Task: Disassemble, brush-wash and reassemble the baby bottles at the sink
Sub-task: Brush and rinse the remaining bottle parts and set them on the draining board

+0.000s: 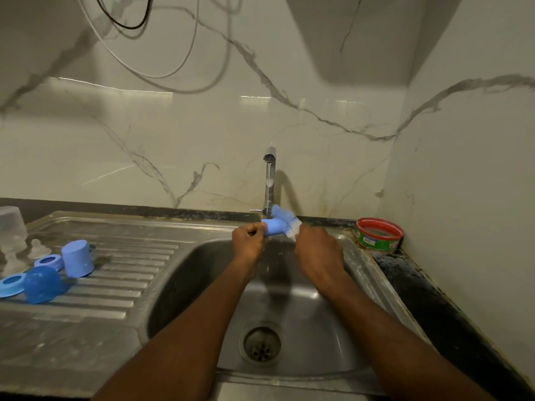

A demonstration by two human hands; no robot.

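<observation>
While water runs from the tap (269,180) over the basin, I see through the head camera my left hand (249,242) gripping a small light blue bottle part (274,226), fingers curled round its near end, thumb on top. It is held over the back of the sink (292,319), just under the spout and in front of the tap's base. My right hand (318,254) is curled round the handle of the bottle brush (285,219), whose blue and white bristles lie against the far side of the blue part; the handle itself is hidden inside my fist, so I can only say the fingers are closed on it. Whether the bristles go inside the part or only rub its outside, I cannot tell.

On the ribbed drainboard (124,273) to the left lie the other pieces: a light blue cap (77,258) standing mouth-down, a darker blue dome cover (42,283) beside it, and two blue screw rings (49,261) (11,283), one behind the dome and one at its left. Further back stand a clear teat (39,248) and a clear bottle body (11,224) turned upside down at the far left edge; another clear piece in front of it is too blurred to name.

On the dark counter right of the sink, in the corner by the wall, sits a round red and green tub (379,235), open at the top
</observation>
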